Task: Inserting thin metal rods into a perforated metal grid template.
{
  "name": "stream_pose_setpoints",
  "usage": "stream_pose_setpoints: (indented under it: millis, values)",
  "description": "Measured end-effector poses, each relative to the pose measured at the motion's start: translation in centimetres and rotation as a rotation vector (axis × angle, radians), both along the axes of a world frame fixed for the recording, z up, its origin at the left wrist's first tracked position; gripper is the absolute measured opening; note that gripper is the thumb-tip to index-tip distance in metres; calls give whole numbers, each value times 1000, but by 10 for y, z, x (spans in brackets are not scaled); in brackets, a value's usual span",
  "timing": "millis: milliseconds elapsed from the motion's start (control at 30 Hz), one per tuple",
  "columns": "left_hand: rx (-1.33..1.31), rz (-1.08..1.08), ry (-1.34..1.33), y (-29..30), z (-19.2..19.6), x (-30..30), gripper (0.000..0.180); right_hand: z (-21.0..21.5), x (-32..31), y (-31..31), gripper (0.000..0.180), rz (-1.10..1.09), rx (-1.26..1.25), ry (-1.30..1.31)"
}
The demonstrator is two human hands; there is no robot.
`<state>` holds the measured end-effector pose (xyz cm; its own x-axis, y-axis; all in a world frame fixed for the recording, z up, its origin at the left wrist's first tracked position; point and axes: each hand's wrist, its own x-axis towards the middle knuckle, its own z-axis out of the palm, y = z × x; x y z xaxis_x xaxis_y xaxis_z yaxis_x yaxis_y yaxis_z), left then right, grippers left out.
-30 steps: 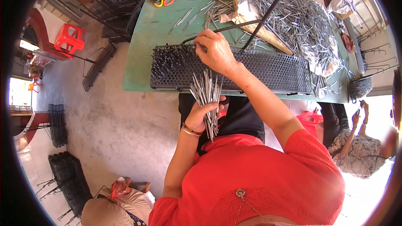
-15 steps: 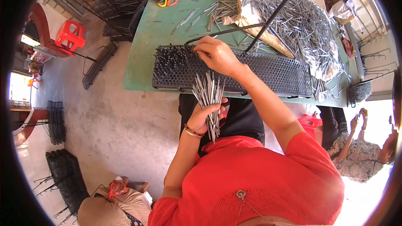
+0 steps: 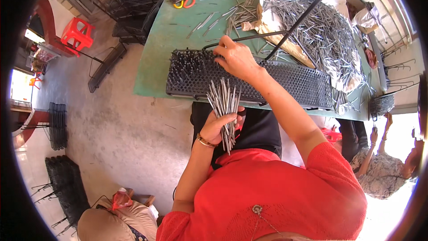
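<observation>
The bundle of thin rods in the left hand looks like bare grey metal with a dull sheen. The perforated black tray under the right hand appears matt, probably plastic, though it cannot be told for certain. The heap of loose pins is the same shiny grey metal, lying on crumpled brownish paper. The worktop is painted green, matt and scuffed. The floor is rough, grey concrete. The red top is soft knitted cloth. The stool is glossy red plastic.
</observation>
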<state>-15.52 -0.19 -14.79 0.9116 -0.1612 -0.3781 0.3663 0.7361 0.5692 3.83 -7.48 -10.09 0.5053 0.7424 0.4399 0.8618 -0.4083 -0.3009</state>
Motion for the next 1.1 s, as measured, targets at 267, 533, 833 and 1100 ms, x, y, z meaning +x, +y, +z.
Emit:
stream_pose_setpoints:
  millis: [267,533,833,1100]
  values:
    - [-52,-43,-1,4,-6,0,33,10,9,3,14,62,-22,117]
    - [-61,-49,-9,3,-3,0,33,26,-3,-2,12,18,118,145]
    - [5,3,36,0,-6,1,27,4,-13,-13,14,2,201,76]
    - [9,79,46,1,-5,2,24,9,-56,-68,26,-232,88,718]
